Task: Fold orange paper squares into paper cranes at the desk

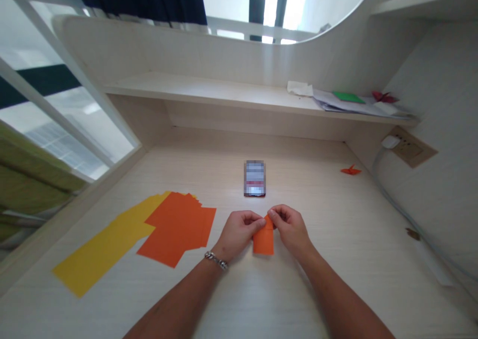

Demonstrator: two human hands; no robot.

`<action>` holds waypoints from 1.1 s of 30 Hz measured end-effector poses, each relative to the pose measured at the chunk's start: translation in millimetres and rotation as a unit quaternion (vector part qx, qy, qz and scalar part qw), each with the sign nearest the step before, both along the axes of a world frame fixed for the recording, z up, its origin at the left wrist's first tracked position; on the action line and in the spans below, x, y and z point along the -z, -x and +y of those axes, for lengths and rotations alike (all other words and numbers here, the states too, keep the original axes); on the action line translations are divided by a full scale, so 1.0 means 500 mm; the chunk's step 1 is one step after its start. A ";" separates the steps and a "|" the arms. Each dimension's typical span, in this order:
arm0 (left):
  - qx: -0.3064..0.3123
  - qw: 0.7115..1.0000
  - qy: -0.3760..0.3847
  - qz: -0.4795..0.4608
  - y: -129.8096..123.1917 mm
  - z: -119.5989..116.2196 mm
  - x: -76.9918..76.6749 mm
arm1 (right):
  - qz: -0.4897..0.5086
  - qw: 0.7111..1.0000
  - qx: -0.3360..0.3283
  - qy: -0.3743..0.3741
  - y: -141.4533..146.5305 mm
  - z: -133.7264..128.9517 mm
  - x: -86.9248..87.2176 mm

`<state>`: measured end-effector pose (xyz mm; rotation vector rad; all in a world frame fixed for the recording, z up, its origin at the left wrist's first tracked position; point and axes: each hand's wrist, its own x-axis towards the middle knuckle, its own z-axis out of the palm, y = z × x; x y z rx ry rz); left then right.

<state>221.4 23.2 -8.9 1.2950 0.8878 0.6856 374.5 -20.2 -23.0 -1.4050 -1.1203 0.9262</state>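
Observation:
A small folded piece of orange paper (263, 240) is held between both hands at the middle of the desk. My left hand (242, 230), with a chain bracelet at its wrist, pinches the paper's upper left edge between thumb and finger. On the other side, my right hand (289, 227) pinches the top right corner. The paper's lower part hangs free of the fingers. Just beyond the hands lies a phone (255, 178) with a blurred screen.
Orange sheets (182, 224) overlap yellow sheets (108, 247) on the left. An orange folded figure (351, 170) lies at the right, near a cable (396, 204). A shelf (224, 92) above holds papers (347, 105), a green sheet (348, 97) and a red folded figure (384, 96).

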 end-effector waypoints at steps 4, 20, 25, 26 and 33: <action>-0.002 1.000 -0.026 0.007 0.004 -0.002 0.001 | 0.041 0.998 -0.047 0.020 0.001 0.001 -0.004; 0.007 0.997 -0.075 -0.013 0.010 0.007 -0.006 | 0.093 0.994 0.048 -0.027 0.014 0.000 -0.008; -0.052 0.994 -0.100 -0.003 0.013 0.019 0.010 | 0.132 0.991 0.028 -0.009 0.013 0.000 -0.017; -0.054 0.993 -0.103 -0.002 0.015 0.021 0.011 | 0.138 0.990 0.021 -0.002 0.010 0.000 -0.019; -0.032 0.986 -0.157 0.056 0.022 0.013 -0.008 | 0.039 0.996 -0.069 0.036 -0.011 -0.003 -0.020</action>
